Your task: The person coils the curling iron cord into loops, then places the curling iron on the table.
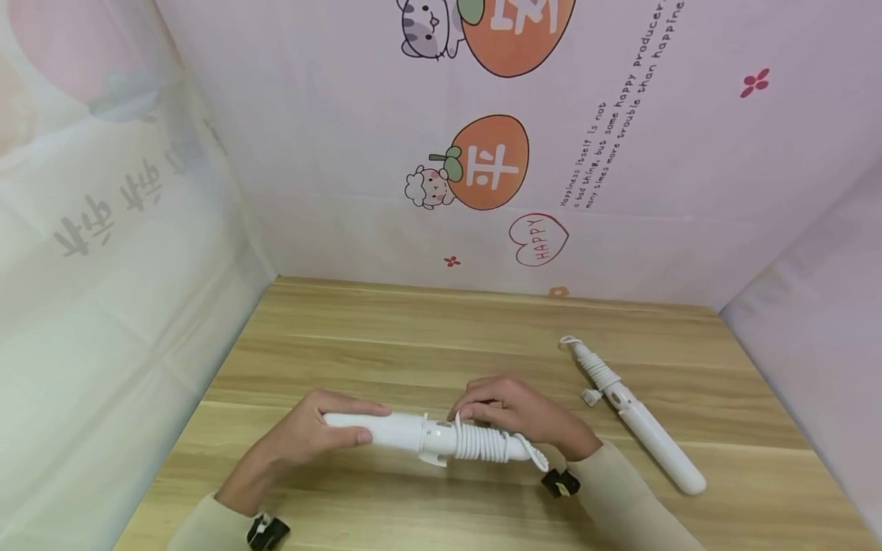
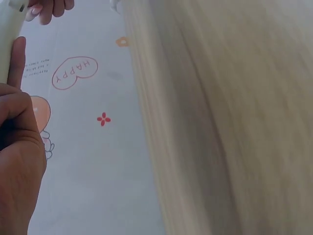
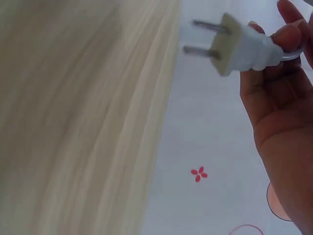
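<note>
A white hair straightener point(image 1: 400, 432) lies crosswise between the hands, its cord point(image 1: 482, 444) wound in several turns around the handle end. My left hand point(image 1: 306, 428) grips the smooth left end, thumb in front and fingers behind; in the left wrist view the left hand point(image 2: 22, 152) curls around the pale body. At the wound end, my right hand point(image 1: 517, 409) pinches the cord. The right wrist view shows a two-pin plug point(image 3: 249, 49) sticking out past the fingertips of the right hand point(image 3: 283, 103), which hold the cord just behind it.
A second white hair straightener point(image 1: 654, 440) lies slanted on the wooden table point(image 1: 386, 337) at the right, cord wound, its plug point(image 1: 591, 396) beside it. A printed cloth wall point(image 1: 344, 191) stands behind the table, with further cloth at both sides.
</note>
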`<state>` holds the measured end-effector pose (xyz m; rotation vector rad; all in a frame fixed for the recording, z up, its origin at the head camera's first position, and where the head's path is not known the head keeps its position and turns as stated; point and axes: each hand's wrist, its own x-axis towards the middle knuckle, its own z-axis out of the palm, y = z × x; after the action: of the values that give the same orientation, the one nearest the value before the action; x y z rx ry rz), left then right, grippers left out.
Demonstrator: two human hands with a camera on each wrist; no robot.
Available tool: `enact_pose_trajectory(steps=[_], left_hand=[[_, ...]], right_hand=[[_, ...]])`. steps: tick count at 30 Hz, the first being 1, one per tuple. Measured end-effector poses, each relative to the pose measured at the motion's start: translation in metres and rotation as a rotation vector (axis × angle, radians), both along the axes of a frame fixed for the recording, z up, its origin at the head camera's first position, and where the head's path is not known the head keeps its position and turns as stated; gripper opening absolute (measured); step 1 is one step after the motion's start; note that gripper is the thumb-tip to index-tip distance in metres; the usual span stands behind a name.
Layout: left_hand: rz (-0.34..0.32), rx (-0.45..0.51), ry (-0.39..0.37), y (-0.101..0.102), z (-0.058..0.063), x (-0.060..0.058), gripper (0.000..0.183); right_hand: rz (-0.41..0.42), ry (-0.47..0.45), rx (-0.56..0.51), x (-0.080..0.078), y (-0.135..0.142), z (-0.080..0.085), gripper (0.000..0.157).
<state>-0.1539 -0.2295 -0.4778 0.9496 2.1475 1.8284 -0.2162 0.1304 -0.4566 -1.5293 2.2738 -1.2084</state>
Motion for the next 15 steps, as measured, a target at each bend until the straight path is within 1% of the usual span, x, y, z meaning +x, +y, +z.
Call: enact_pose_trajectory(steps=[2, 4, 7, 9, 10, 12, 13, 15], left_hand=[[0.023, 0.031, -0.015, 0.001, 0.000, 0.001, 0.030], [0.058, 0.057, -0.012, 0.004, 0.001, 0.002, 0.031], [0.118, 0.088, 0.014, 0.008, 0.001, 0.003, 0.033], [0.158, 0.102, 0.022, 0.011, 0.002, 0.003, 0.034], [0.177, 0.103, 0.030, 0.012, 0.002, 0.003, 0.033], [0.222, 0.097, 0.031, 0.015, 0.004, 0.003, 0.032], [0.245, 0.092, 0.028, 0.016, 0.004, 0.003, 0.032], [0.316, 0.068, 0.021, 0.018, 0.006, 0.003, 0.032]], right_hand=[[-0.007, -0.023, -0.023, 0.000, -0.003, 0.000, 0.022], [-0.010, -0.018, -0.068, 0.001, -0.006, 0.000, 0.021], [-0.003, -0.034, -0.176, 0.003, -0.009, -0.002, 0.017], [0.019, -0.067, -0.240, 0.005, -0.010, -0.005, 0.019], [0.018, -0.084, -0.262, 0.007, -0.010, -0.006, 0.020], [-0.034, -0.111, -0.277, 0.009, -0.010, -0.011, 0.022], [-0.055, -0.141, -0.280, 0.010, -0.011, -0.012, 0.021], [-0.106, -0.216, -0.274, 0.010, -0.013, -0.015, 0.021]])
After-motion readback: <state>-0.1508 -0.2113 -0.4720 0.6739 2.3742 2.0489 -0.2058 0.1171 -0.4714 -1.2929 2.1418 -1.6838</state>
